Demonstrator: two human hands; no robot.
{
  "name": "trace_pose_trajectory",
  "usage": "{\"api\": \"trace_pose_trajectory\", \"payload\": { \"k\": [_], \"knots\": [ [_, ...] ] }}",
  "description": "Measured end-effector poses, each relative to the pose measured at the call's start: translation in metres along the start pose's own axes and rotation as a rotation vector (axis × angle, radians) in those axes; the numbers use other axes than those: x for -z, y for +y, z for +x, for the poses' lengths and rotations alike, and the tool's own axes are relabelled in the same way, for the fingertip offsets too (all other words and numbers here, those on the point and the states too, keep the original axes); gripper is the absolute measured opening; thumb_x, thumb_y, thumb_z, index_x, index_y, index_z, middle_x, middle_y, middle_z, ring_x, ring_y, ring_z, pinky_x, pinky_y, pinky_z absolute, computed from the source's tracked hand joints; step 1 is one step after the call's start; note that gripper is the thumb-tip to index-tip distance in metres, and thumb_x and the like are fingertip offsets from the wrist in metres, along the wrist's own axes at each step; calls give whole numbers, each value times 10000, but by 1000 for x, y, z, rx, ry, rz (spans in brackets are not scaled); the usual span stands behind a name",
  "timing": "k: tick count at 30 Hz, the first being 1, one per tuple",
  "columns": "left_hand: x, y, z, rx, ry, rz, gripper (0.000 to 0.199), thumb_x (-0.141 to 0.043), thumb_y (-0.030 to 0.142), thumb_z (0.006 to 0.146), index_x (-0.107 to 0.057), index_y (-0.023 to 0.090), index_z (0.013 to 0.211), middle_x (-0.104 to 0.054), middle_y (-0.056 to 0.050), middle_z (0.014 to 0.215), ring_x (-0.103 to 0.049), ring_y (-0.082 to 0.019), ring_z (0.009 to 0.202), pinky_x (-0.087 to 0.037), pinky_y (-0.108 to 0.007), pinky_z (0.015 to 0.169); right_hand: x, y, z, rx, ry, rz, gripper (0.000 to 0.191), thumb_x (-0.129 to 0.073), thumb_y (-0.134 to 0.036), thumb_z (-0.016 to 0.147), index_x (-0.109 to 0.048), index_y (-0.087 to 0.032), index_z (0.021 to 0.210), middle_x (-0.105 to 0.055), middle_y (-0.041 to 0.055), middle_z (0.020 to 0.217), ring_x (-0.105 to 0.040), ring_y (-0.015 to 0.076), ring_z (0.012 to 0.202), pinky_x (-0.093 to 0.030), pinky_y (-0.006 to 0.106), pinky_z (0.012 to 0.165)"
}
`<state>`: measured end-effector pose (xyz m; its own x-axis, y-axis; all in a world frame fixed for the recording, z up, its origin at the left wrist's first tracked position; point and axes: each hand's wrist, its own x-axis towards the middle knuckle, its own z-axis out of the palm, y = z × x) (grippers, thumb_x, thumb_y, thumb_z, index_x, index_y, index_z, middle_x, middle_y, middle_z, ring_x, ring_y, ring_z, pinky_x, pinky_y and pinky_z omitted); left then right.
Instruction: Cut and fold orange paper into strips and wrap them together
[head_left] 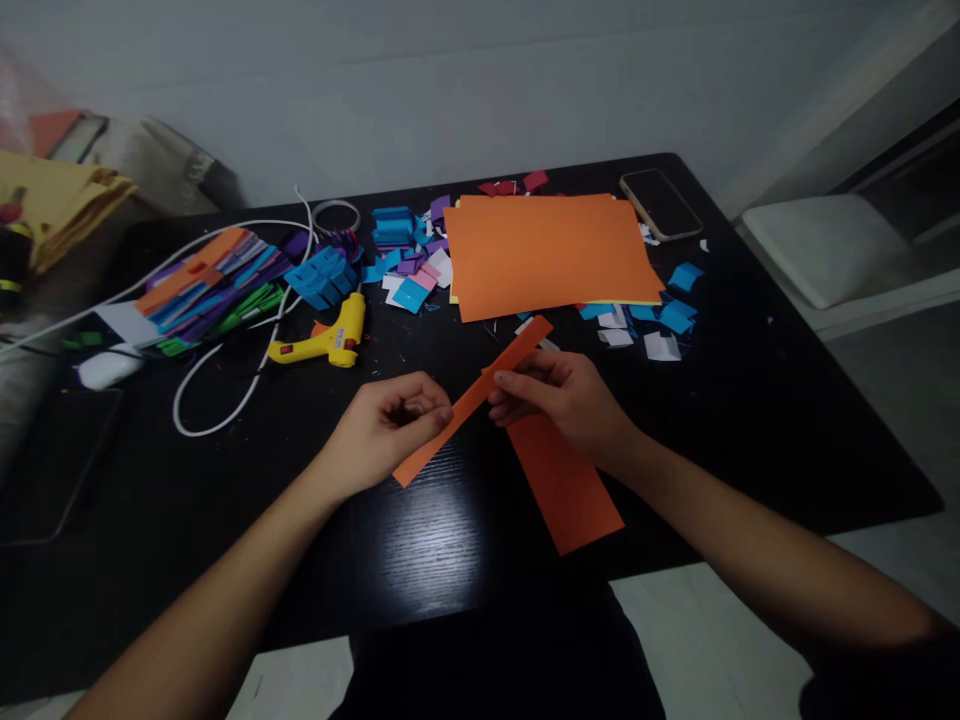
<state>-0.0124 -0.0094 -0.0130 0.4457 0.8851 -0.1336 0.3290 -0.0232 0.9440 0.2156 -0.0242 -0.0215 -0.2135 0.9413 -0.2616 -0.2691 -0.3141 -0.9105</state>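
Observation:
A narrow orange paper strip (471, 400) slants between my two hands above the black table. My left hand (397, 420) is closed, its thumb and fingertips pinching the strip's lower left part. With thumb against fingers, my right hand (559, 400) grips the same strip nearer its upper end. A wider orange paper piece (568, 490) hangs or lies below my right hand, its upper end hidden behind the fingers; whether that hand also holds it I cannot tell. Beyond my hands lies a stack of orange sheets (555, 255) with yellow edges showing beneath.
A yellow glue gun (326, 340) and a white cable (225, 425) lie left. Colored paper strips (217, 280) are piled behind them. Small paper pieces (412, 290) surround the stack. A phone (660, 205) rests at the back right; a dark flat device (56, 465) lies far left.

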Motion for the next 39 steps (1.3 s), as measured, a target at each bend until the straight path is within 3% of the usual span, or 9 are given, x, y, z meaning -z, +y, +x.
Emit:
{"api": "trace_pose_trajectory", "payload": {
  "k": [9, 20, 29, 35, 39],
  "knots": [
    [-7, 0, -2, 12, -20, -42, 231, -689, 388, 918, -693, 171, 842, -678, -10, 739, -595, -138, 667, -446, -244, 620, -8, 13, -4, -78, -131, -35, 361, -903, -473, 749, -747, -157, 829, -787, 43, 742, -769, 173, 640, -677, 324, 674],
    [-6, -3, -2, -1, 4, -39, 192, -691, 325, 917, -676, 168, 807, -622, 11, 697, -527, -117, 640, -401, -242, 604, -6, 7, -2, -63, -106, 3, 340, -913, -448, 747, -736, -161, 800, -792, 33, 734, -769, 161, 636, -674, 305, 680],
    [-7, -4, -1, -18, -43, -62, 205, -670, 308, 926, -659, 163, 782, -617, 9, 685, -517, -113, 623, -384, -238, 581, -10, 12, -5, -93, -155, 15, 334, -904, -423, 767, -737, -141, 829, -788, 38, 750, -772, 150, 653, -661, 270, 674],
    [-5, -8, -2, -49, -27, -64, 215, -677, 308, 924, -651, 159, 771, -573, 26, 664, -471, -99, 604, -364, -222, 561, -6, 10, -2, -11, -85, 25, 332, -896, -442, 767, -720, -166, 826, -776, 17, 746, -773, 156, 665, -665, 281, 670],
    [-7, -6, -1, -51, -25, -64, 220, -668, 309, 931, -655, 157, 773, -594, 19, 668, -493, -102, 608, -383, -220, 569, -8, 11, -3, -18, -119, 9, 310, -868, -437, 810, -721, -166, 829, -777, 28, 760, -770, 159, 680, -674, 314, 715]
  ]
}}
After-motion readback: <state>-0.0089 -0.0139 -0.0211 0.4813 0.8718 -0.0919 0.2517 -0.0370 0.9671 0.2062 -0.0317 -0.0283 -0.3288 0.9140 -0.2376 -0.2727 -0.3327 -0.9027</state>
